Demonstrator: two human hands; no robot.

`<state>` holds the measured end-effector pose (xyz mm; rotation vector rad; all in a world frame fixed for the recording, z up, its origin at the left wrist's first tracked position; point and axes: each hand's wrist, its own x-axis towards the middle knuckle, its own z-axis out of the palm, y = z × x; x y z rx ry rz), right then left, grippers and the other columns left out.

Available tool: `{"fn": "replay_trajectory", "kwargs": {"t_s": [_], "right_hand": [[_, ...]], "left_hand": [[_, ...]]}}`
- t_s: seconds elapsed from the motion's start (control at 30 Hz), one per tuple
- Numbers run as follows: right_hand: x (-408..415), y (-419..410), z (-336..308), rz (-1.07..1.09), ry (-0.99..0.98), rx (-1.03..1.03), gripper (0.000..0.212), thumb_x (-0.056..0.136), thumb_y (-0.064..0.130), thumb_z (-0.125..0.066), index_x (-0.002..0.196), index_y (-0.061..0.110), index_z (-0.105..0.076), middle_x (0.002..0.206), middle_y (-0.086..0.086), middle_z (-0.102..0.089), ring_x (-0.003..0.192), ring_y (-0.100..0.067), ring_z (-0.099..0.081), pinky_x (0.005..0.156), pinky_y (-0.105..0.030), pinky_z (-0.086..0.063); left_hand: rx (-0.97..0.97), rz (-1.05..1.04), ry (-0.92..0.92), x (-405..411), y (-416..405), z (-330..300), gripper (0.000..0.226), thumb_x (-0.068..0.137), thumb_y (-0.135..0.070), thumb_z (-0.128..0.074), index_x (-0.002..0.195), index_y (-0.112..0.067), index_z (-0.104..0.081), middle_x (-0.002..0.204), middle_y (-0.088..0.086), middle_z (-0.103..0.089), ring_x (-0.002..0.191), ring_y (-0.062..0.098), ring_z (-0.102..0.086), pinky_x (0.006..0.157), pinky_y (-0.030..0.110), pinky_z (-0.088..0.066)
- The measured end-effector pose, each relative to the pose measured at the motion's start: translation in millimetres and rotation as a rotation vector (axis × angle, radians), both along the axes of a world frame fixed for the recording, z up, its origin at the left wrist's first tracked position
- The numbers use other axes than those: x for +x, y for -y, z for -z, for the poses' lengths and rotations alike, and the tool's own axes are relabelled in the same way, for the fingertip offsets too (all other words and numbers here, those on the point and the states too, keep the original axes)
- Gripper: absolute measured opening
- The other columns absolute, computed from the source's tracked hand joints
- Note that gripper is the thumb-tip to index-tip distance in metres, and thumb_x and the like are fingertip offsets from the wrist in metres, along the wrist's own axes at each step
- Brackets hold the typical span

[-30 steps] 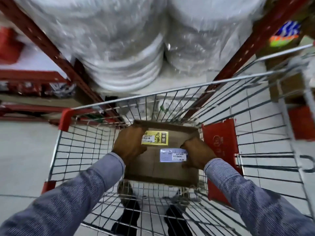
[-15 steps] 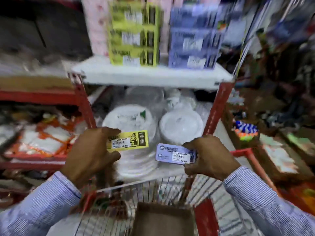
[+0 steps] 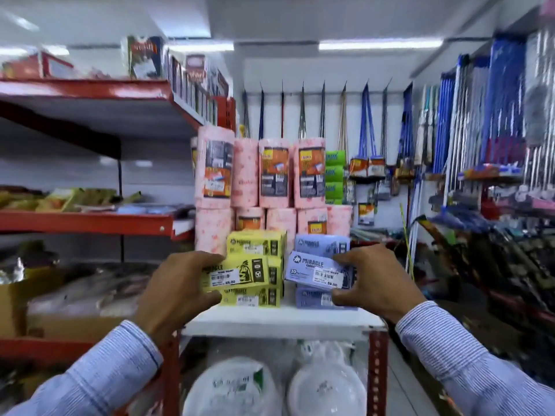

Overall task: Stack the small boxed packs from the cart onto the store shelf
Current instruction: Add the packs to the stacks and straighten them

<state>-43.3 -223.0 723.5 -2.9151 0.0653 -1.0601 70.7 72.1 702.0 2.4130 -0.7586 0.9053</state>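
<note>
white shelf (image 3: 279, 321), yellow stack (image 3: 255, 267) beside blue stack (image 3: 322, 273). left hand (image 3: 177, 291) gripping yellow pack (image 3: 235, 273); right hand (image 3: 380, 282) gripping blue pack (image 3: 318, 270).

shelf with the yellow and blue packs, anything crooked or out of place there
Nothing stands out. The yellow stack and the blue stack sit squarely side by side on the white shelf. The left hand holds a yellow pack and the right hand a blue pack, each before its matching stack, not yet placed.
</note>
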Motion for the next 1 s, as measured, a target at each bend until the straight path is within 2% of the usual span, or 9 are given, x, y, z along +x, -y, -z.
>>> {"fn": "replay_trajectory", "kwargs": {"t_s": [0.17,0.37,0.53,0.63,0.73,0.83,0.9,0.93,1.0], "right_hand": [[40,21,-21,0.075,0.041,-0.065,0.056,0.058,0.044,-0.082,0.108,0.021,-0.072,0.094,-0.001,-0.075,0.086,-0.021,-0.066,0.078,-0.035,-0.056],[78,39,-20,0.128,-0.041,-0.138,0.044,0.063,0.035,-0.083,0.101,0.018,-0.07,0.098,-0.004,-0.072,0.091,-0.024,-0.063,0.082,-0.039,-0.055],[97,50,-13,0.138,-0.056,-0.113,0.037,0.066,0.031,-0.084,0.097,0.014,-0.071,0.093,-0.005,-0.072,0.087,-0.025,-0.065,0.076,-0.04,-0.058],[101,54,-9,0.138,-0.059,-0.06,0.039,0.069,0.029,-0.082,0.102,0.012,-0.07,0.099,-0.005,-0.073,0.093,-0.025,-0.065,0.08,-0.041,-0.057],[98,47,-3,0.115,0.001,-0.023,0.034,0.076,0.025,-0.077,0.106,0.014,-0.067,0.111,-0.005,-0.07,0.104,-0.025,-0.062,0.086,-0.039,-0.054],[103,15,16,-0.011,0.193,-0.058,0.045,0.09,0.022,-0.063,0.134,0.016,-0.053,0.141,-0.004,-0.053,0.13,-0.02,-0.047,0.11,-0.035,-0.037],[118,-11,35,-0.061,0.243,-0.205,0.048,0.095,0.016,-0.047,0.142,0.015,-0.039,0.152,-0.006,-0.038,0.14,-0.018,-0.03,0.117,-0.039,-0.026],[127,-22,45,-0.076,0.242,-0.248,0.056,0.092,0.012,-0.043,0.146,0.015,-0.03,0.156,-0.007,-0.03,0.143,-0.021,-0.022,0.118,-0.041,-0.024],[148,-39,64,-0.11,0.242,-0.272,0.077,0.083,0.005,-0.05,0.152,0.014,-0.015,0.16,-0.009,-0.016,0.147,-0.025,-0.009,0.121,-0.043,-0.014]], "left_hand": [[-0.006,0.077,0.037,33,27,-29,0.057,0.059,-0.014,-0.087,0.113,-0.018,-0.071,0.104,0.003,-0.078,0.089,0.018,-0.073,0.082,0.036,-0.06],[0.086,0.099,0.014,77,50,-32,0.055,0.07,-0.018,-0.083,0.121,-0.023,-0.065,0.116,0.001,-0.073,0.103,0.016,-0.067,0.09,0.036,-0.056],[0.119,0.147,0.005,94,63,-27,0.049,0.072,-0.016,-0.081,0.119,-0.023,-0.067,0.116,0.0,-0.073,0.101,0.015,-0.067,0.088,0.033,-0.056],[0.117,0.152,0.006,107,66,-22,0.052,0.074,-0.019,-0.081,0.123,-0.024,-0.064,0.12,-0.001,-0.071,0.105,0.016,-0.065,0.092,0.034,-0.054],[0.095,0.173,0.002,114,66,-19,0.05,0.074,-0.017,-0.081,0.121,-0.026,-0.065,0.117,-0.002,-0.072,0.101,0.015,-0.066,0.089,0.036,-0.056],[0.076,0.21,0.009,121,64,-14,0.05,0.076,-0.015,-0.079,0.122,-0.029,-0.064,0.118,-0.002,-0.072,0.099,0.015,-0.066,0.087,0.037,-0.057],[0.057,0.233,0.026,122,61,-9,0.046,0.083,-0.013,-0.074,0.125,-0.027,-0.062,0.124,-0.001,-0.069,0.105,0.016,-0.065,0.091,0.037,-0.055],[0.043,0.241,0.046,122,60,-5,0.045,0.086,-0.012,-0.071,0.127,-0.025,-0.061,0.127,0.0,-0.067,0.109,0.017,-0.064,0.094,0.037,-0.054],[0.023,0.256,0.091,123,58,2,0.044,0.09,-0.01,-0.066,0.131,-0.022,-0.058,0.132,0.004,-0.063,0.116,0.018,-0.06,0.099,0.037,-0.051]]}}
